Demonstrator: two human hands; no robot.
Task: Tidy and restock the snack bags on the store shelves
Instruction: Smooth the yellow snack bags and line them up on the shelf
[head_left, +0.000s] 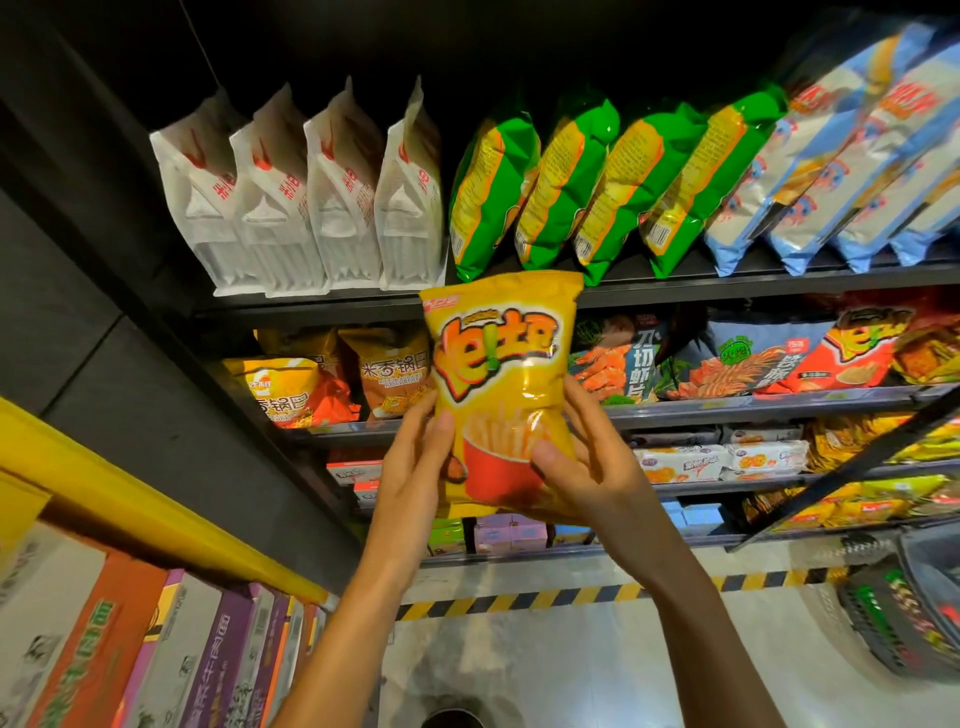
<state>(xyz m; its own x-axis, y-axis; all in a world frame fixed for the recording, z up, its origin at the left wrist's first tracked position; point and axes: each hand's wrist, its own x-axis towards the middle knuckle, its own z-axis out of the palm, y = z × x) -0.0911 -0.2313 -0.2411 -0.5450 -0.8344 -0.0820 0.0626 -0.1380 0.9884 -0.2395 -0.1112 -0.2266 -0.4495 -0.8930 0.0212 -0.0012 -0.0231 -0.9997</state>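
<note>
At frame centre the yellow fries bag (501, 384) stands upright, long axis vertical, gripped at its lower sides by left hand (415, 467) and right hand (589, 462), the second shelf (727, 408) gap just behind

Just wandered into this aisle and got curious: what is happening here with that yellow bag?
A person is stocking snack shelves. Both hands, left hand and right hand, hold a yellow bag of fries-style snacks upright by its lower edges, raised in front of the shelves. It is not on a shelf yet. Above it, the top shelf carries rows of white bags, green bags and blue bags.
</note>
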